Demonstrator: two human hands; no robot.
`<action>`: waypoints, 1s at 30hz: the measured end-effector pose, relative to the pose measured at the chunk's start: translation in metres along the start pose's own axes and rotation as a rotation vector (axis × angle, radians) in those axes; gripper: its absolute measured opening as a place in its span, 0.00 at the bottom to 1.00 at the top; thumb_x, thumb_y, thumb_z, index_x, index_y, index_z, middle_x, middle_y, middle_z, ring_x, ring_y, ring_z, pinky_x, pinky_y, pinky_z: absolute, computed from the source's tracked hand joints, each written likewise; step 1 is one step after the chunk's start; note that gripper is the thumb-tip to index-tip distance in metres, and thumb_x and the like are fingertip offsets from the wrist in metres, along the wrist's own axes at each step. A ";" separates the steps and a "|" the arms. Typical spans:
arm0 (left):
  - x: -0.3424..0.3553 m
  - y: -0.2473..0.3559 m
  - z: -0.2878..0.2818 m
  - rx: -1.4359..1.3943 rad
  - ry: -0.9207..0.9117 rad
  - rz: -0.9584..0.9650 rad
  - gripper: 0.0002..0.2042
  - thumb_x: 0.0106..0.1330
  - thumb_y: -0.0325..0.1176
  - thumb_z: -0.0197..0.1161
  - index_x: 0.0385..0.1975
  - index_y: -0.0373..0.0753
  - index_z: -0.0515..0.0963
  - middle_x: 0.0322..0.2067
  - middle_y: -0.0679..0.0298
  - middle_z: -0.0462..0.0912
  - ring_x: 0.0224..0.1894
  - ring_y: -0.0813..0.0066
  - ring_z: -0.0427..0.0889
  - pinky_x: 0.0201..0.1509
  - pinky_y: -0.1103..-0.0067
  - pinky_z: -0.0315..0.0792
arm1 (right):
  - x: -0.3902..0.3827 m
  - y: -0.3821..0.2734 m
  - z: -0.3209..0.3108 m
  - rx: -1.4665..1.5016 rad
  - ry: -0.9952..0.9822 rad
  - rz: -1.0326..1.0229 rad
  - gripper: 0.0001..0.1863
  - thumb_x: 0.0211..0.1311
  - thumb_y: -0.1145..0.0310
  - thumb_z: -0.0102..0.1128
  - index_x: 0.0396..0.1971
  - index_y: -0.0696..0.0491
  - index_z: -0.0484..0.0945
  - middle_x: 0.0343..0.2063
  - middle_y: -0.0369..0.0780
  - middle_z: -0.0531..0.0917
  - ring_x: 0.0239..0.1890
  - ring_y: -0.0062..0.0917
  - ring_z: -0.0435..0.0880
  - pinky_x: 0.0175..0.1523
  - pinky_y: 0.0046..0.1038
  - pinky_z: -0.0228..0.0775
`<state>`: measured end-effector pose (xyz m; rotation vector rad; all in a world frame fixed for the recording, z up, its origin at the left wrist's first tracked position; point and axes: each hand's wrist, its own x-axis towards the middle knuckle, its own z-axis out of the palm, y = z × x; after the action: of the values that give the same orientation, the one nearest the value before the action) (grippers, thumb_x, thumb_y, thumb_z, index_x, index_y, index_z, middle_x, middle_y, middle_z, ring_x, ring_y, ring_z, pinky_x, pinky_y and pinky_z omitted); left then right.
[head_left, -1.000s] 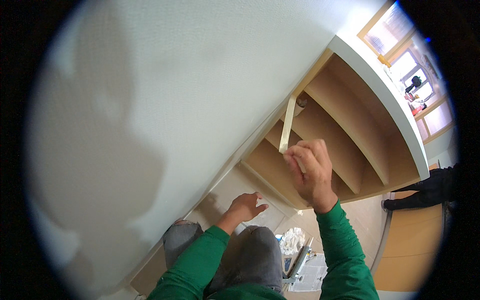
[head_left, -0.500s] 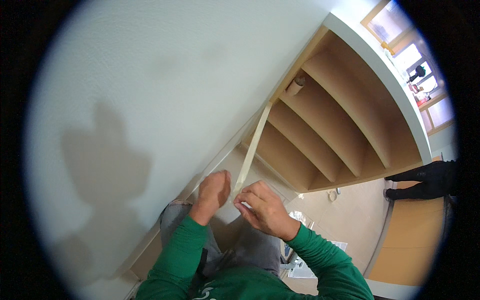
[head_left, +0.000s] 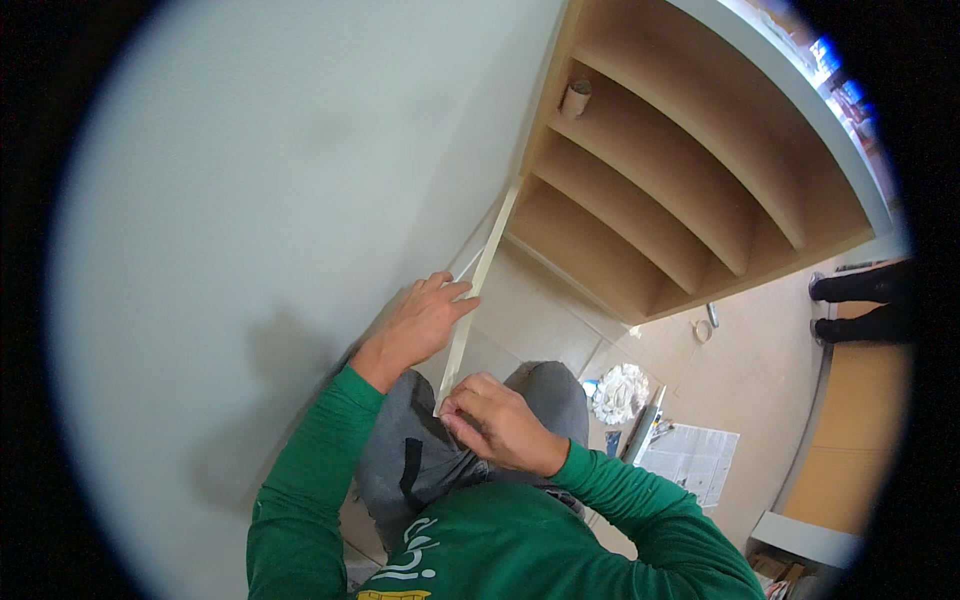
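Since the earlier frame, the left hand (head_left: 420, 325) has been raised and brought against the pale strip (head_left: 459, 350), while the right hand (head_left: 500, 425) has been shifted slightly toward the left of the frame; the view has turned too, so the shelf unit (head_left: 690, 170) is now seen higher up.

At the left, much of the frame is taken up by a white wall (head_left: 260, 170), on which a soft shadow (head_left: 270, 400) is cast. Left of centre, the left hand is held with its fingers laid at the strip's middle; whether the strip is pinched there cannot be told. The strip is stretched at a slant through the centre, from the shelf unit's near edge down to the right hand, by which its lower end is gripped between thumb and fingers. Grey trousers (head_left: 400, 460) are seen beneath both hands.

The shelf unit is spread over the upper right, and a short tube (head_left: 576, 98) is stood on one of its shelves. On the floor, at the lower right, a crumpled white bundle (head_left: 620, 394), a long grey tool (head_left: 645, 425) and a printed sheet (head_left: 695, 462) are placed near one another, with a pale ring (head_left: 702, 332) above them. Toward the right rim, another person's dark-clad legs (head_left: 865, 285) are seen.
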<state>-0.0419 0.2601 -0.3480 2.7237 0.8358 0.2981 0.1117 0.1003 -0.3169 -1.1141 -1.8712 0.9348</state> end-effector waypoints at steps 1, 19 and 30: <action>-0.004 -0.001 0.005 0.015 -0.027 0.014 0.21 0.60 0.21 0.60 0.54 0.40 0.85 0.61 0.57 0.81 0.65 0.51 0.73 0.66 0.62 0.71 | -0.004 0.001 0.000 0.018 0.006 0.002 0.05 0.63 0.76 0.68 0.37 0.56 0.81 0.37 0.43 0.81 0.42 0.41 0.80 0.48 0.36 0.75; -0.060 0.018 0.047 -0.113 -0.378 0.085 0.20 0.57 0.22 0.61 0.50 0.43 0.87 0.53 0.63 0.88 0.64 0.51 0.78 0.64 0.61 0.72 | -0.052 -0.005 0.002 0.566 -0.039 0.293 0.06 0.73 0.70 0.63 0.41 0.57 0.81 0.36 0.33 0.78 0.40 0.17 0.76 0.46 0.22 0.70; -0.068 0.030 0.050 -0.221 -0.525 -0.017 0.18 0.58 0.23 0.59 0.47 0.42 0.89 0.49 0.52 0.88 0.57 0.49 0.82 0.60 0.60 0.75 | -0.068 0.008 -0.010 0.883 0.002 0.439 0.07 0.76 0.69 0.61 0.44 0.57 0.80 0.37 0.28 0.78 0.40 0.10 0.73 0.47 0.18 0.68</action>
<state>-0.0680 0.1870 -0.3936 2.4106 0.6293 -0.3031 0.1462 0.0435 -0.3344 -0.9411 -0.9868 1.7658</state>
